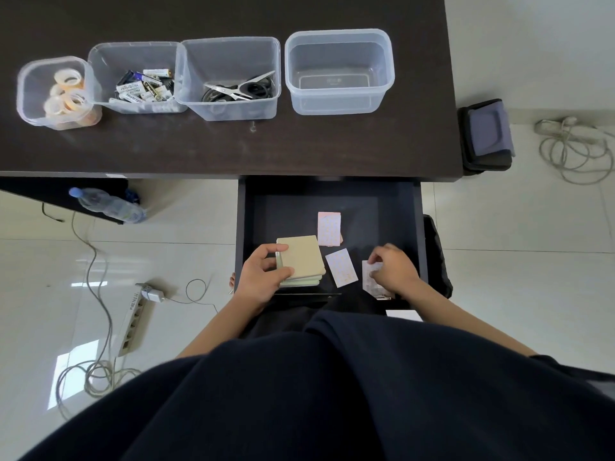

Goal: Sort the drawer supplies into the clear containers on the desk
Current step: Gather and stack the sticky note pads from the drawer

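Observation:
The open dark drawer under the desk holds paper pads. My left hand grips a stack of beige and pale green pads by its left edge. My right hand pinches a small patterned white packet at the drawer's right front. Two more patterned packets lie loose: one pinkish packet farther back, one white packet between my hands. On the desk stand several clear containers: one with tape rolls, one with batteries, one with scissors, and an empty one.
The dark desk ends just right of the empty container. A water bottle, a power strip and cables lie on the tiled floor at left. A dark bag and coiled cable sit at right.

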Demonstrator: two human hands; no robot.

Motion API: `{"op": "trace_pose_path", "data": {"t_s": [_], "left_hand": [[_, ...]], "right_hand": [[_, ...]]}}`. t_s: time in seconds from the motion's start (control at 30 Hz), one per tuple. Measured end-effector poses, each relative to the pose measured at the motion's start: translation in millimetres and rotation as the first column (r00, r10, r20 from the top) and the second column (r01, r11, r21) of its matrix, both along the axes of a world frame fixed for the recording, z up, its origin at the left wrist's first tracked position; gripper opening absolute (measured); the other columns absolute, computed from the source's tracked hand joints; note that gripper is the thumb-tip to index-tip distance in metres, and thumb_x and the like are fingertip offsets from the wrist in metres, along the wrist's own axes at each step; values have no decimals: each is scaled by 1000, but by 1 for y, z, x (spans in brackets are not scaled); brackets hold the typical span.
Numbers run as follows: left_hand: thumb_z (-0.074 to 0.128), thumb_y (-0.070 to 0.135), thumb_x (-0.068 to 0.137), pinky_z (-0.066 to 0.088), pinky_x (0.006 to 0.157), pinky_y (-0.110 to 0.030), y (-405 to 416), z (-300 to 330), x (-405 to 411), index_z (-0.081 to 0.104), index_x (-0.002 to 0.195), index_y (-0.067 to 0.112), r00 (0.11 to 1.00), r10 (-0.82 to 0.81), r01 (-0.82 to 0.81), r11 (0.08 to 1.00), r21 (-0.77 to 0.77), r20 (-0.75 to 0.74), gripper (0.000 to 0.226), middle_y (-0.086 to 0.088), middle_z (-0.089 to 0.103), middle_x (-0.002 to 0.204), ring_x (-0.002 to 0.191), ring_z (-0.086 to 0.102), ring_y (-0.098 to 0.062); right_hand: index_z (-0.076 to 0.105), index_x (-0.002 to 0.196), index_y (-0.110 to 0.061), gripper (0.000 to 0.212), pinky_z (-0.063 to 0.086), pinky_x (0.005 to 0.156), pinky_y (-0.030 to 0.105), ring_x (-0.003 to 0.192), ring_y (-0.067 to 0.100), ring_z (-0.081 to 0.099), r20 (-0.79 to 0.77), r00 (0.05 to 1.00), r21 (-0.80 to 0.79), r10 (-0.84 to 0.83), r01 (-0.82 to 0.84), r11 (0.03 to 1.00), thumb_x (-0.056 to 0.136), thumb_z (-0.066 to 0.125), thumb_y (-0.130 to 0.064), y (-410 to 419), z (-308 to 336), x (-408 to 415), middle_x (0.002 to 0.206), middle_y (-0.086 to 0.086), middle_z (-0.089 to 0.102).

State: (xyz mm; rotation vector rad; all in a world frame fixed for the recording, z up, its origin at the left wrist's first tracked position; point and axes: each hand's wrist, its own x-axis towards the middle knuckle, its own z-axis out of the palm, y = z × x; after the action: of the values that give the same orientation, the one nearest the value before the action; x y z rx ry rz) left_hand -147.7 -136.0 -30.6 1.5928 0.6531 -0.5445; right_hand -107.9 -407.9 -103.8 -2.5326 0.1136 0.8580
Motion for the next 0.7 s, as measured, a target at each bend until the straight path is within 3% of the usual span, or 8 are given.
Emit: {"op": "trace_pose_path", "data": {"t_s": [0.13,0.27,0.33,0.5,0.63,0.7], "left_hand": [[67,0,80,43,57,-24,0,-1,-2,57,102,27,1000,1,-1,1000,6,4,36,-10,65,109,91,59,-24],[66,-1,81,42,56,-23,-1,-1,-3,57,103,25,1000,-5,5,1000,-3,1,36,-11,66,106,83,58,-20],[65,-2,80,43,57,-24,-1,-2,-3,58,102,25,1000,-4,4,1000,-10,0,36,-11,67,104,83,60,-21],[65,-3,80,44,57,-24,-4,-4,-1,58,104,23,1000,-21,21,1000,-18,-8,36,-10,67,104,88,63,-23],[64,-5,81,45,55,-24,-6,-5,1,58,100,24,1000,-30,30,999,-24,-4,36,-9,67,99,86,64,-24],[64,-6,82,44,51,-20,-7,-4,3,57,102,21,999,-37,37,999,-28,-5,35,-9,67,99,76,62,-20]], "right_hand": [[61,85,-17,22,49,73,29,82,22,59,0,1000,31,-19,19,999,73,61,1,-1,2,5,90,4,54],[66,86,-18,29,46,60,18,73,15,60,-98,992,125,-76,88,988,72,70,7,-10,8,11,81,5,66],[69,85,-14,23,44,59,13,69,9,59,-52,991,160,-121,128,979,72,74,4,-10,13,13,84,6,68],[69,101,-7,29,45,70,19,74,13,58,58,925,301,-376,343,890,73,77,-4,-4,30,27,87,4,65],[60,119,1,47,50,86,35,82,25,58,31,911,315,-411,381,869,76,76,-7,2,44,40,87,11,63],[52,129,-3,58,45,91,31,90,18,57,-11,911,313,-412,394,864,77,76,-10,5,48,43,84,-1,61]]}}
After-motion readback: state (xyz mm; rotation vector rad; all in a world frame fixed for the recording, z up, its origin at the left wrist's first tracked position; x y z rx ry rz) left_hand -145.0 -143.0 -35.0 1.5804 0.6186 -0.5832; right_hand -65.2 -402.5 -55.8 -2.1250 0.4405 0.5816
